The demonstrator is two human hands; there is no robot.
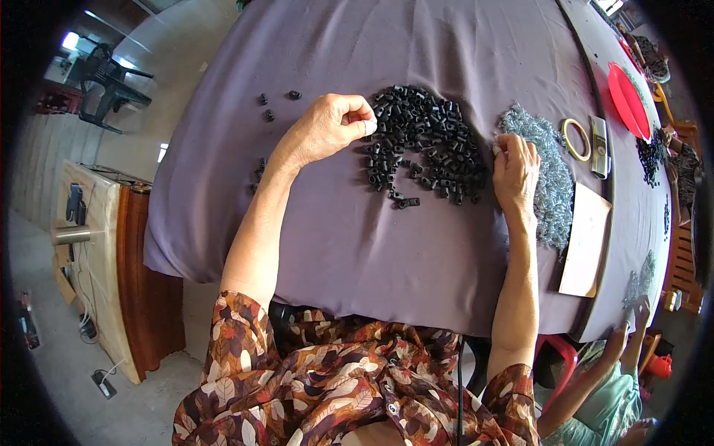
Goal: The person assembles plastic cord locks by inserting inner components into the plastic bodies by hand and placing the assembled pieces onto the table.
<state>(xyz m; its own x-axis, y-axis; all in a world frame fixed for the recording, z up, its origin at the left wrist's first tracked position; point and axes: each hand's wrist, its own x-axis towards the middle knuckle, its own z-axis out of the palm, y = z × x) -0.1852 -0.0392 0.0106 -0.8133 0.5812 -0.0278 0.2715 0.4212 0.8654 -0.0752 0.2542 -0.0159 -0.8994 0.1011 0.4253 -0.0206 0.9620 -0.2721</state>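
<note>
A heap of small black cylindrical plastic pieces [439,137] lies on the purple-grey cloth in front of me. At its left edge is my left hand [332,128], thumb and forefinger pinched together; whatever is between them is too small to make out. My right hand [516,172] rests between that heap and a pile of small clear, bluish-grey pieces [552,197]. Its fingers are bent and drawn together at the pile's left edge, and their tips hide anything they grip. Several loose black pieces [269,115] lie left of my left hand.
Right of the clear pile are a tan ring [576,140], a metal-and-dark tool [599,147] and a flat cardboard piece [585,241]. Farther right stand a red basin [629,101] and another person's arms [623,338]. A wooden cabinet [141,275] stands left of the table.
</note>
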